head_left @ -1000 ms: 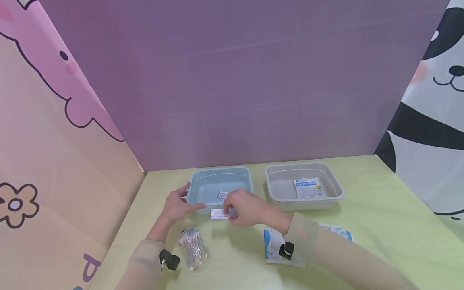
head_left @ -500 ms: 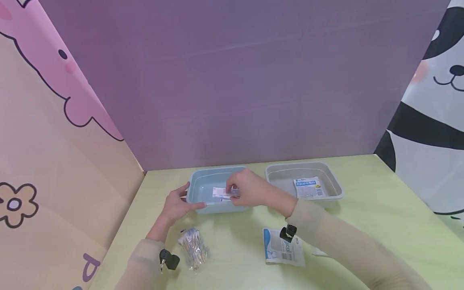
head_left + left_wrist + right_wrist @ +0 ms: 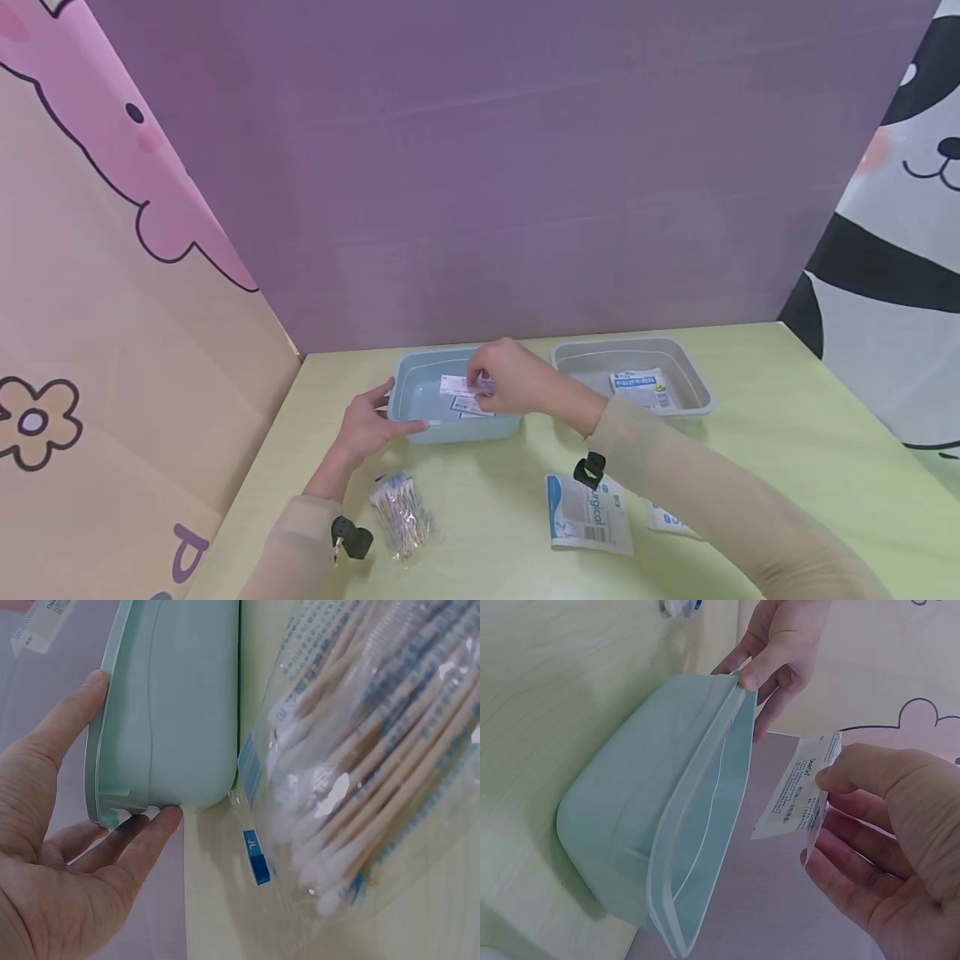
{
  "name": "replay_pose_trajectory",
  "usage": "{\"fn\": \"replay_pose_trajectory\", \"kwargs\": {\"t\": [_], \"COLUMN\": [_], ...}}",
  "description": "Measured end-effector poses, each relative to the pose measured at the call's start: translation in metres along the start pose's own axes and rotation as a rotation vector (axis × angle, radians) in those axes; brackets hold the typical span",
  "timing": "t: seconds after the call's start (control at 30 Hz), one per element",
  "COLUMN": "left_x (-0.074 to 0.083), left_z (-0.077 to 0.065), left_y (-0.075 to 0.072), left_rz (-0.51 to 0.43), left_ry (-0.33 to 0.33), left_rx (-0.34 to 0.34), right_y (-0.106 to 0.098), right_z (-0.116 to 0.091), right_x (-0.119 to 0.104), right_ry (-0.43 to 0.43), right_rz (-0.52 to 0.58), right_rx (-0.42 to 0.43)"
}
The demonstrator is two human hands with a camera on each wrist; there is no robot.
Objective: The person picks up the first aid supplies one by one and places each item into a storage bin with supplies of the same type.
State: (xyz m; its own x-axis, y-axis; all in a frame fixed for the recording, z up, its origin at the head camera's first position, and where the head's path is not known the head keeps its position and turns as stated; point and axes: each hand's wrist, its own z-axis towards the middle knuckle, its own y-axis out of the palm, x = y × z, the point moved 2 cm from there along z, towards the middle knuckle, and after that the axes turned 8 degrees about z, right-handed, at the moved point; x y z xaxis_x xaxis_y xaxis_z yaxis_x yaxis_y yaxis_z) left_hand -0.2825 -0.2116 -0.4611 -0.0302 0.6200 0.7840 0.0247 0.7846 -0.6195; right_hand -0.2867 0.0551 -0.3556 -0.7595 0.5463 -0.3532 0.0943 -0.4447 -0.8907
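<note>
My left hand (image 3: 369,423) grips the near left corner of a light blue plastic basin (image 3: 457,430), its thumb on the rim and its fingers against the outside, as the left wrist view shows. Over the basin my right hand (image 3: 516,379) pinches a small flat white printed packet (image 3: 795,791), which looks like a wrapped adhesive bandage, between thumb and fingers. Just below that hand, a few similar white packets (image 3: 467,406) lie in the basin, partly hidden. A clear bag of cotton swabs (image 3: 402,512) lies on the table in front of the left hand.
Right of the blue basin stands a grey basin (image 3: 581,371) holding a white and blue packet (image 3: 640,389). A white and blue surgical pouch (image 3: 588,521) lies under the right forearm, with another packet (image 3: 667,522) partly hidden beside it. A purple panel (image 3: 510,208) rises behind.
My right hand has carried the packet forward from the blue basin's front edge to over its inside, uncovering the packets lying there. The left hand has stayed at the corner.
</note>
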Motion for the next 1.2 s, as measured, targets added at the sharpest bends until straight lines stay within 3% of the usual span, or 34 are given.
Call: {"fn": "replay_pose_trajectory", "kwargs": {"t": [0.47, 0.67, 1.2], "left_x": [0.000, -0.006, -0.007], "left_z": [0.003, 0.002, 0.005], "left_y": [-0.002, 0.002, 0.003], "left_rz": [0.001, 0.012, 0.011], "left_ry": [0.001, -0.012, -0.004], "left_rx": [0.021, 0.022, 0.028], "right_y": [0.001, 0.009, 0.020], "right_z": [0.016, 0.016, 0.019], "right_x": [0.006, 0.012, 0.024], "right_ry": [0.015, 0.058, 0.054], "right_rz": [-0.023, -0.019, -0.009], "right_rx": [0.000, -0.031, -0.004]}}
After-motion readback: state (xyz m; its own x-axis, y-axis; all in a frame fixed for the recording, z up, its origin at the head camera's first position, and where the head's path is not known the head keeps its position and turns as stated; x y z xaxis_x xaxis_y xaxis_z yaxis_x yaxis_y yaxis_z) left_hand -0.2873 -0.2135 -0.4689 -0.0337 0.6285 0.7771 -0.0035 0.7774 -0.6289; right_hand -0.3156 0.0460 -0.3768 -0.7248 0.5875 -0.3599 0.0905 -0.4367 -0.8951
